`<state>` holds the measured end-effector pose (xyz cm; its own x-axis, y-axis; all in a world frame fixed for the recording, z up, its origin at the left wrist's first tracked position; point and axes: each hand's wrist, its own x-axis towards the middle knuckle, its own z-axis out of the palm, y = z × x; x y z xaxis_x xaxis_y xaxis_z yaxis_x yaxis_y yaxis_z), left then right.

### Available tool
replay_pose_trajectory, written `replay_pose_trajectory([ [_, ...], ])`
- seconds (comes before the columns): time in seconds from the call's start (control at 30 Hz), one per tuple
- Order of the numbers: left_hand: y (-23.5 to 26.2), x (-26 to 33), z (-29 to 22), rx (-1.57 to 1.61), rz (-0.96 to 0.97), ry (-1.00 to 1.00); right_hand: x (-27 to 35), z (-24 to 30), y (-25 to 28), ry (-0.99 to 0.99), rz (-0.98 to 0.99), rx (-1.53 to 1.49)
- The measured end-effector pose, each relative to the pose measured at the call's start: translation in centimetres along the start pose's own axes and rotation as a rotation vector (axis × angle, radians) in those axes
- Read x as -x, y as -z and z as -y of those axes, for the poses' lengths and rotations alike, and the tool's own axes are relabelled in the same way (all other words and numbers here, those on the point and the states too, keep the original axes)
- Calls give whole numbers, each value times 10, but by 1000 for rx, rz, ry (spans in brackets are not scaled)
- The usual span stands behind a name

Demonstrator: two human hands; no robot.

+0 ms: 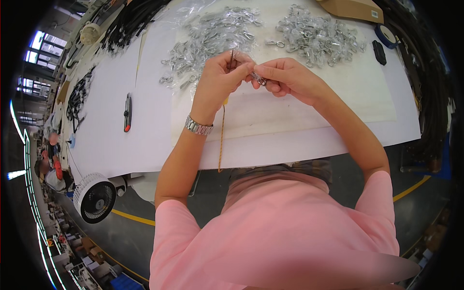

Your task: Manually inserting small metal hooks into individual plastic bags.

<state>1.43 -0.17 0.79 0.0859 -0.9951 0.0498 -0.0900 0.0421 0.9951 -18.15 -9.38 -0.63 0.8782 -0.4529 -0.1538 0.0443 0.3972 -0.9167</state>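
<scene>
My left hand [215,79] and my right hand [295,79] meet over the table, thumbs and fingers pinched together. Between their fingertips is a small shiny metal clasp [261,81], mostly covered by the fingers, with clear plastic film [241,57] by the left fingers. A thin dark pointed tool [232,55] sticks up from my left hand; the rest of it is hidden. Below that palm a yellow piece [225,101] shows, and a brown cord [222,137] hangs from there to the table's front edge. Beyond the hands lies a heap of plastic-wrapped metal clasps [212,34].
A second heap of wrapped clasps [316,36] lies at right. A utility knife [127,113] lies at left. Farther right are a tape roll [386,36], a black object [379,52] and a cardboard box [355,9]. Black straps [128,24] lie far left, a fan [96,198] nearer.
</scene>
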Motion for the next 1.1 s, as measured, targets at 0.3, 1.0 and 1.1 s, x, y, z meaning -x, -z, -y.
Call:
replay_pose_trajectory([
  [0.3,2,0,1,153,35,-97,2,0,8,-192,234,-441],
  [1.0,1,7,-13,-153,283,23,1,-8,0,232,-305,471],
  [1.1,-7,5,-4,6,232,69,6,-9,-14,212,-376,577],
])
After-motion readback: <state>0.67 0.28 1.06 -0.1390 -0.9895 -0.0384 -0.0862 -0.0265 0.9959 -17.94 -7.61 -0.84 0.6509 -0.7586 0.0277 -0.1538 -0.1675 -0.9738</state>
